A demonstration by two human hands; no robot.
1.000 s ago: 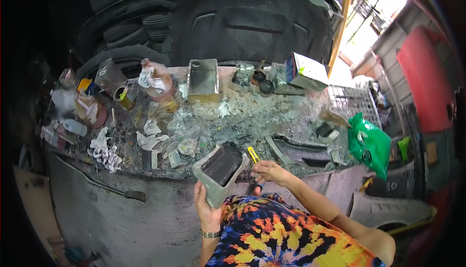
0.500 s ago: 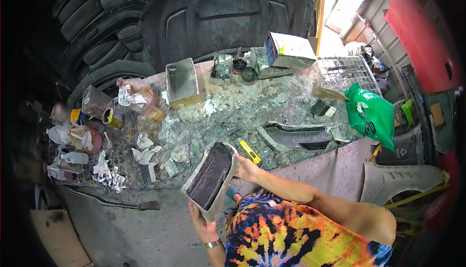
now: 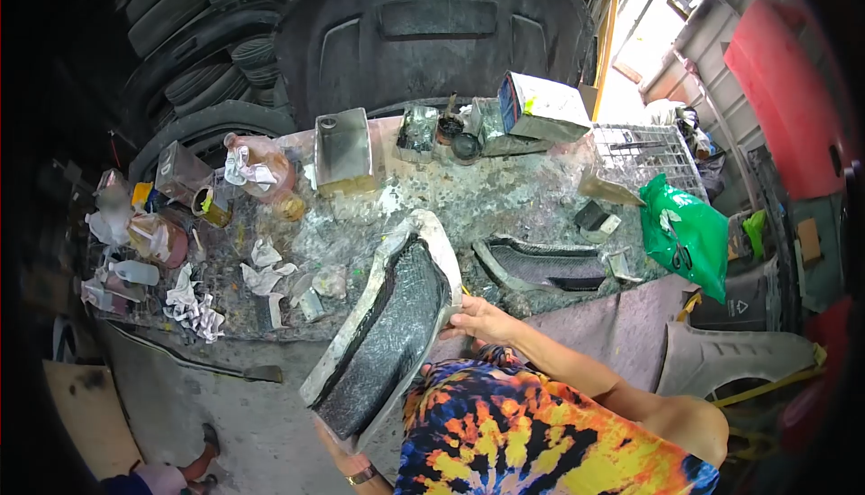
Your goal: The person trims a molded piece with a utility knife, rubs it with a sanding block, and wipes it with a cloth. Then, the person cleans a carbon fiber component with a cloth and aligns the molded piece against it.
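A long mould [image 3: 383, 342] with a pale, rough rim and dark woven fibre cloth lining its hollow is held at a slant in front of my body. My right hand [image 3: 478, 319] grips its right edge, fingers curled over the rim. Below the lower end is my left hand [image 3: 335, 444], supporting the mould from beneath; a metal watch is on that wrist and the fingers are hidden. On the table beyond my right hand lies a second, similar mould [image 3: 541, 283], also lined with dark woven cloth.
The stained worktable [image 3: 396, 193] carries metal tins [image 3: 344, 153], a box [image 3: 545, 108], crumpled paper [image 3: 192, 306] and plastic jugs [image 3: 257, 166]. Scissors [image 3: 678, 247] rest against a green bag [image 3: 689, 225] at right. Another person's leg [image 3: 200, 468] shows at lower left.
The mould in my hands has come up closer and tipped, showing more of its lined hollow. It now hides most of the yellow cutter on the table. Another person's leg has appeared at lower left.
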